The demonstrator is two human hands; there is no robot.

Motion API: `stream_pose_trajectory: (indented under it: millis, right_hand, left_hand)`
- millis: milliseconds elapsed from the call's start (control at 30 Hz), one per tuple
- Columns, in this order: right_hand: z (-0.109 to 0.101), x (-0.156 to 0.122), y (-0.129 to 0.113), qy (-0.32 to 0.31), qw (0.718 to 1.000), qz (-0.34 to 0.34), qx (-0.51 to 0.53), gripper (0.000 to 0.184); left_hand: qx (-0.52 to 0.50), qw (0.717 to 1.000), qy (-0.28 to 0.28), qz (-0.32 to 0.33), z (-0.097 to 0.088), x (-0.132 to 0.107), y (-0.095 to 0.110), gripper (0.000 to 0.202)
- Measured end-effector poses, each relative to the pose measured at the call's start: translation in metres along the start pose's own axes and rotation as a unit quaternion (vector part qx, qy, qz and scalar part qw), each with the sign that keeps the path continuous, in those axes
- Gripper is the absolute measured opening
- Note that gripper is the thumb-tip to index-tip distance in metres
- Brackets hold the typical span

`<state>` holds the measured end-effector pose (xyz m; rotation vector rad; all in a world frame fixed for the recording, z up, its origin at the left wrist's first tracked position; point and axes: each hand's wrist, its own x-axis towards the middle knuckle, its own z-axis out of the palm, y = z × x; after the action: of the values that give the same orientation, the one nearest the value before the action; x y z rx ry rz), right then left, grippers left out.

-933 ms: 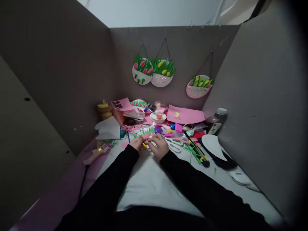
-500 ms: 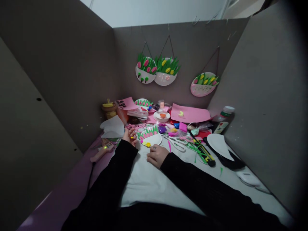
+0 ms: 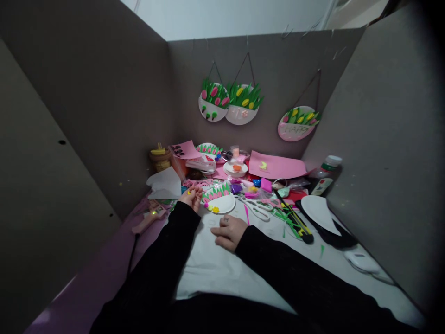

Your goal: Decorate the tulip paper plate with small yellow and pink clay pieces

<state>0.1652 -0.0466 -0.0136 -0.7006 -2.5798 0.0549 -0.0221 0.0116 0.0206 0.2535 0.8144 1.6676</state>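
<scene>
My left hand (image 3: 192, 199) is half curled, palm up, just left of a decorated paper plate, with a small yellow piece (image 3: 189, 192), perhaps modelling clay, in it. The plate (image 3: 226, 204) lies on the white cloth; pink tulips (image 3: 219, 195) with green leaves cross its upper part, and yellow and magenta flowers (image 3: 214, 209) sit at its lower left edge. Below the plate, my right hand (image 3: 232, 232) rests palm down on the cloth with its index finger stretched out and a ring on one finger. Nothing shows in it.
White scissors (image 3: 256, 208), a black-and-yellow cutter (image 3: 299, 222) and green scraps lie to the right. Clay packets (image 3: 236, 188) and pink sheets (image 3: 274, 164) fill the back. A pink glue gun (image 3: 149, 221) lies left; a bottle (image 3: 325, 175) stands back right. Finished plates (image 3: 242, 116) hang on the partition.
My right hand has drawn slightly down, away from the plate, and its index finger has straightened. My left hand has turned a little, with the yellow piece still in it.
</scene>
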Motion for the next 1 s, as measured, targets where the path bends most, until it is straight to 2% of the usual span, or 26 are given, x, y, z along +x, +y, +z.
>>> stream_pose_trajectory:
  millis: [67,133,267,367,467,600,800,1000]
  right_hand:
    - [0.003,0.000,0.002,0.024,0.999,0.024,-0.006,0.022]
    - [0.004,0.001,0.003,0.047,0.999,0.018,0.002,0.019]
    - [0.005,0.004,0.001,0.038,0.998,-0.037,0.026,0.017]
    - [0.003,0.006,-0.002,0.022,1.000,-0.017,-0.004,0.019]
    - [0.001,0.005,-0.001,0.029,0.999,0.004,-0.036,0.016]
    - [0.004,0.005,-0.001,0.029,0.998,-0.053,0.006,0.014]
    - [0.004,0.005,0.004,0.039,0.999,-0.024,0.018,0.014]
    - [0.009,0.007,0.003,0.031,0.996,-0.061,0.056,0.014]
  left_hand:
    - [0.021,0.999,-0.028,-0.004,0.000,-0.002,0.000,0.011]
    - [0.068,0.995,-0.068,-0.013,-0.001,-0.006,-0.001,0.010]
    - [0.166,0.974,-0.154,-0.009,-0.003,-0.013,-0.004,0.027]
    - [0.190,0.960,-0.205,-0.026,-0.004,-0.014,-0.005,0.039]
    - [0.179,0.958,-0.209,-0.075,-0.002,-0.011,-0.002,0.042]
    - [0.125,0.958,-0.232,-0.113,-0.002,-0.008,0.001,0.040]
    - [0.129,0.965,-0.216,-0.071,-0.008,-0.006,-0.003,0.047]
    - [0.121,0.970,-0.203,-0.054,-0.010,-0.002,-0.002,0.047]
